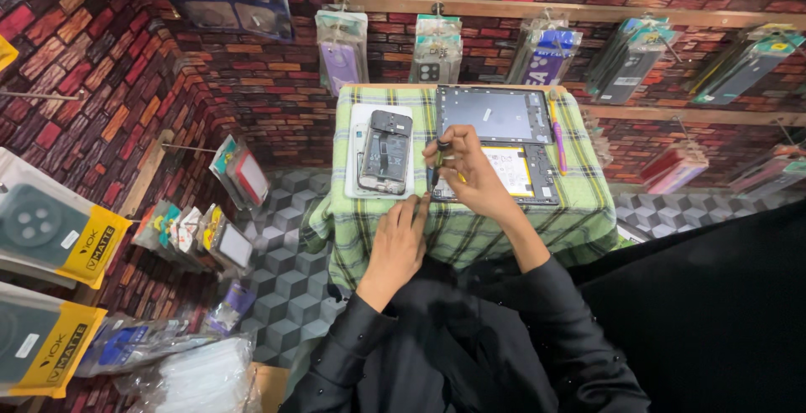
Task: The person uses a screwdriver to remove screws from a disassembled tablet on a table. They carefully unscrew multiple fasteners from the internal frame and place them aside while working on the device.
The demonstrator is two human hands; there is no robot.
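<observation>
My right hand [467,175] grips a small dark screwdriver [436,163], its tip down at the left edge of an opened tablet [512,169] whose pale battery shows. My left hand [396,243] rests flat on the green checked cloth [470,232], fingers reaching toward the tablet's near left corner. It holds nothing. To the left lies an opened phone [385,151] on a white tray [356,140]. The tablet's grey back panel [494,114] lies behind it.
A purple pen-like tool [558,136] lies along the tablet's right side. The small table stands against a brick-pattern wall hung with packaged phone cases [342,48]. More packaged cases [50,232] hang at left. Patterned grey floor [281,270] lies beside the table.
</observation>
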